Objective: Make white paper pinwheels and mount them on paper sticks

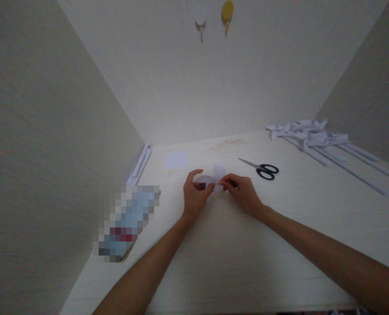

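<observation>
Both my hands meet over the middle of the pale table (234, 253). My left hand (196, 194) curls around a roll of clear tape (203, 180), thumb and fingers closed on it. My right hand (243, 190) pinches a small piece of white folded paper (219, 177) between its fingertips, right beside the tape. The paper stands up a little between the two hands.
Black-handled scissors (262, 169) lie just right of my hands. A pile of white paper pinwheels on rolled sticks (316, 142) fills the far right. A white paper square (176, 159) and rolled paper sticks (139, 165) lie far left. A blurred-out flat packet (129, 221) sits by the left wall.
</observation>
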### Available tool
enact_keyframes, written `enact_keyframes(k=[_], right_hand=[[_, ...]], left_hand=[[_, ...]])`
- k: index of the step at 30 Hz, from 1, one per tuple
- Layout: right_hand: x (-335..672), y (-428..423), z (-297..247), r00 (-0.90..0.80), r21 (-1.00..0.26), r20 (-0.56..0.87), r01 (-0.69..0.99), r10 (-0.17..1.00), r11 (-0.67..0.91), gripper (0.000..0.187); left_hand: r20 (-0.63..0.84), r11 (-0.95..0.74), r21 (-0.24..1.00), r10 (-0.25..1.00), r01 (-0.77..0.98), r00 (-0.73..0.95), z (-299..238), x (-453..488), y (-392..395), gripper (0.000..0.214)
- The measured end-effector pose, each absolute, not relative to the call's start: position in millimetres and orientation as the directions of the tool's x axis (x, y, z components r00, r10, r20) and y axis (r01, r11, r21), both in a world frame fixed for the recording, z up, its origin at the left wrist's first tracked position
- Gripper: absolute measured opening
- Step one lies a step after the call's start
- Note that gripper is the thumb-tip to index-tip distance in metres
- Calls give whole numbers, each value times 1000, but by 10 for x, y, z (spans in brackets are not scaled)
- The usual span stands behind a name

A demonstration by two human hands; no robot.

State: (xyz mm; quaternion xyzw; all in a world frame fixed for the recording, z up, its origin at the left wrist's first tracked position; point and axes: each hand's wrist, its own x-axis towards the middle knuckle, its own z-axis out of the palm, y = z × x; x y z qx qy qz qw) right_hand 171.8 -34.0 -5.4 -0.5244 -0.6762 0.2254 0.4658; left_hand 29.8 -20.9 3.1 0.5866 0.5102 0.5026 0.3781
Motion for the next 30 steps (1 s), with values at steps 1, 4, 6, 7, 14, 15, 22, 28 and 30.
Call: enact_keyframes(k=[1,4,6,7,14,15,22,28,30], right_hand=[[1716,-338,-55,-16,-793,392,501,920,347,12],[1711,-338,-54,-19,-785,391,516,920,344,12],[1709,-343,-52,-21,-780,389,524,921,342,12],[1709,-345,-52,-22,-779,390,525,921,343,11],[1706,-330,-73,11,-830,351,467,936,305,12],[1705,-324,-77,14,-839,342,455,940,298,12],[1718,-296,-91,3,-872,321,391,947,294,13],[1722,-302,-77,17,-888,294,375,956,266,13],[1721,-304,-73,21,-886,294,381,956,264,14]], left_hand=[[206,-195,955,978,223,-27,27,297,-208,49],[217,-203,950,976,238,-34,16,294,-206,49],[222,-207,947,974,248,-37,13,292,-206,48],[223,-207,946,974,249,-37,12,292,-207,48],[212,-200,957,977,211,-35,17,299,-199,47],[211,-199,958,977,207,-36,15,299,-198,46],[221,-210,962,974,173,-47,-12,290,-194,46],[200,-189,971,977,144,-67,17,304,-201,46],[192,-178,972,978,152,-82,33,310,-203,45]])
